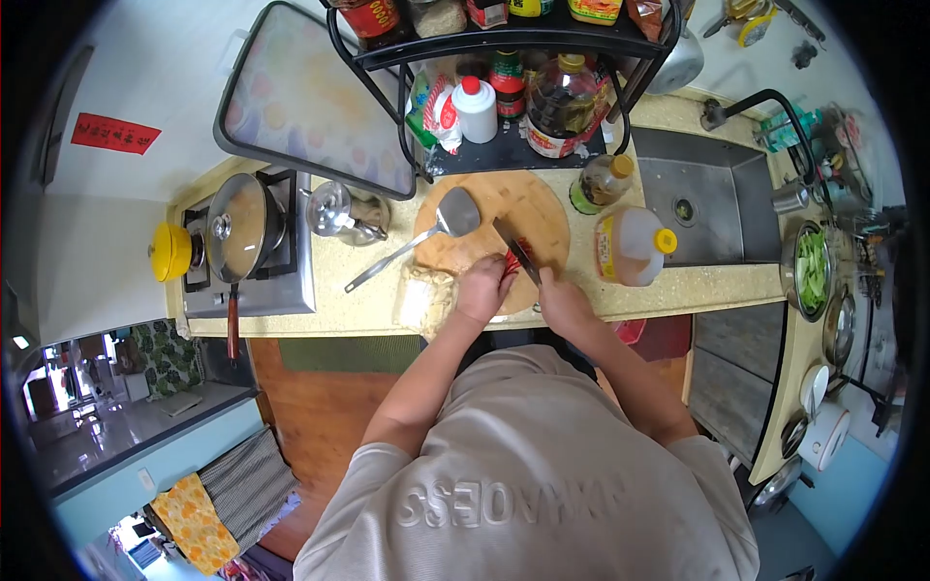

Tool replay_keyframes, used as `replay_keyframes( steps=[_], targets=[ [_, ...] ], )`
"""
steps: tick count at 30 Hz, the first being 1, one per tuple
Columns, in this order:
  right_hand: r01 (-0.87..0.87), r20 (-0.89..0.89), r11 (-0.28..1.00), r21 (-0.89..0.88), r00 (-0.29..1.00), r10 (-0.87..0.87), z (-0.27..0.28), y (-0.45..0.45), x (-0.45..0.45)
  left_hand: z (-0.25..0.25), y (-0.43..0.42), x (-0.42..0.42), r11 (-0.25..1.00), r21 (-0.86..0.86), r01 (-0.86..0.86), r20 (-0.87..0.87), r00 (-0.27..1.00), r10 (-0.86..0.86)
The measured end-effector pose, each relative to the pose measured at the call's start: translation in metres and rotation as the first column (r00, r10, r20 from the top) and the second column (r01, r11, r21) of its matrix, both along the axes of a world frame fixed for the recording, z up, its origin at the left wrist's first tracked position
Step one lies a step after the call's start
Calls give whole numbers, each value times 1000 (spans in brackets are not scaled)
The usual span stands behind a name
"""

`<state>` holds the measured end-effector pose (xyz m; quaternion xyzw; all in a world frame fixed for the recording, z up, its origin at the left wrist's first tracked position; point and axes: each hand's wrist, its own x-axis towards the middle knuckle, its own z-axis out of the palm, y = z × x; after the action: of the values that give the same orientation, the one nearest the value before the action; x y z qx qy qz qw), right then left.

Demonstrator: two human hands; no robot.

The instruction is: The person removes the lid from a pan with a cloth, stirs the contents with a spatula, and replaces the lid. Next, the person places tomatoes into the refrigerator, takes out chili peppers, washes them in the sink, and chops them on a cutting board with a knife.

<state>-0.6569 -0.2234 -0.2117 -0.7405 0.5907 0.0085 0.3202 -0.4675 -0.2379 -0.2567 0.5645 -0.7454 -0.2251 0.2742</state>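
Note:
A round wooden cutting board (547, 208) lies on the counter in front of me. My right hand (567, 302) grips the handle of a kitchen knife (514, 248), whose dark blade slants across the board. Beside the blade, my left hand (483, 289) has its fingers curled over red pepper (511, 261), pressing it to the wood. Thin red strips lie against the blade's far side. A metal spatula (457, 211) rests on the board's left part, its handle reaching onto the counter. Near my left wrist sits a clear plastic bag (424, 300) with pale contents.
To the left, a lidded pan (242, 228) stands on the gas stove (257, 302), its handle jutting past the counter edge. Bottles, including a large yellow-capped jug (630, 247), stand right of the board. Beyond them is a sink (712, 160). A black rack (513, 41) overhangs the back.

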Motion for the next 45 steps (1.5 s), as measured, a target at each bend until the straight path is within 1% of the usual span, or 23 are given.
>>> replay_keyframes(
  steps=[2,3,5,6,8,11,15,17,19,21,24,26,27,29,30,32,36,37,38,42,45],
  targets=[
    [-12,25,997,-82,1000,14,-7,2,0,3,1,-1,997,-69,43,71,997,-38],
    [-15,21,997,-81,1000,17,-10,2,-1,0,0,-2,997,-69,39,68,997,-35],
    [-10,-13,1000,-25,1000,10,-8,2,2,-10,-1,-2,989,-140,39,58,998,-31],
    [-14,-14,1000,-23,1000,14,-7,1,3,-15,-1,-1,990,-138,34,56,998,-27],
    [-27,-53,1000,10,998,27,-5,-2,6,-18,-3,1,996,-55,68,109,992,-62],
    [-39,-58,999,22,998,40,-1,-4,10,-19,-5,-1,999,-4,46,138,989,-45],
    [-65,-74,997,33,995,68,11,-8,17,-18,-10,0,997,-30,75,121,990,-71],
    [-51,-96,996,73,994,58,16,-11,22,-19,-12,0,996,32,89,152,984,-92],
    [-53,-83,995,79,995,59,15,-14,24,-20,-13,0,995,43,86,154,984,-92],
    [-54,-69,995,88,996,60,9,-18,26,-21,-16,1,995,57,84,156,983,-92],
    [-15,-87,995,95,996,24,-10,-20,29,-20,-19,3,990,16,140,131,981,-141],
    [-2,-101,998,62,995,8,-19,-21,22,-16,-17,2,990,69,122,156,979,-132],
    [3,-102,998,57,995,3,-24,-20,16,-16,-16,1,990,65,127,156,978,-136],
    [-8,29,1000,30,1000,7,-31,-24,5,-19,-16,2,994,-23,105,32,994,-105],
    [-4,30,1000,28,1000,4,-35,-23,3,-20,-16,1,994,-26,109,34,994,-108],
    [-12,60,1000,-17,998,13,-32,-22,3,-19,-15,-1,1000,20,4,-82,997,-3],
    [30,29,999,-42,999,-29,-1,-13,7,-13,-16,-5,999,36,-33,-80,996,36],
    [11,-2,1000,-2,1000,-11,3,-13,9,-12,-16,-5,998,46,-39,-70,997,42],
    [-8,-33,999,40,999,9,4,-12,10,-11,-16,-6,997,58,-45,-60,997,48],
    [-29,-53,999,36,998,31,1,-10,13,-15,-16,-5,997,53,-48,-39,998,50],
    [-10,-31,1000,24,999,11,-7,-10,14,-13,-18,-4,998,50,-24,-46,999,26]
  ],
)
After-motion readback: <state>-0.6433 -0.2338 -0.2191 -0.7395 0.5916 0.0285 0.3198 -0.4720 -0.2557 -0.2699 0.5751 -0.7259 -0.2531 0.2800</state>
